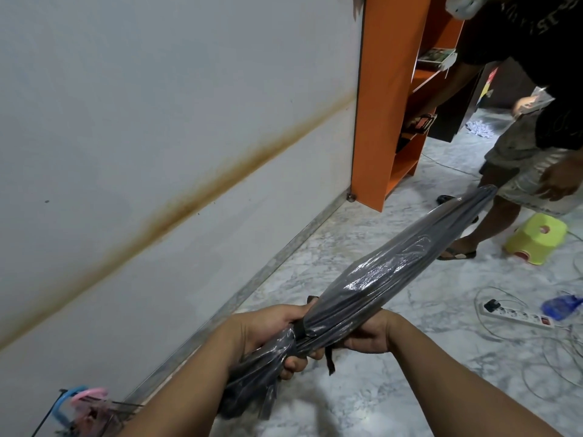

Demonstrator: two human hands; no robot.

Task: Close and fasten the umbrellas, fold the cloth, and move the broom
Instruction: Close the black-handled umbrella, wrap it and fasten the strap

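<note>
A closed dark grey umbrella (394, 263) in a clear plastic sleeve points up and to the right, held above the marble floor. My left hand (271, 332) grips its gathered canopy near the lower end. Just right of that, my right hand (366, 334) holds the canopy from underneath. A black fastening strap (329, 357) hangs loose between my hands. A bluish cloth (574, 129) lies crumpled on the floor far back by the shelf. No broom is in view.
A white wall (157, 121) with a brown stain runs along the left. An orange shelf (385, 105) stands at the back. Another person (536, 146) bends near a green stool (536, 238). A power strip (517, 315) and cables lie on the right; pink and blue hangers (85, 402) sit bottom left.
</note>
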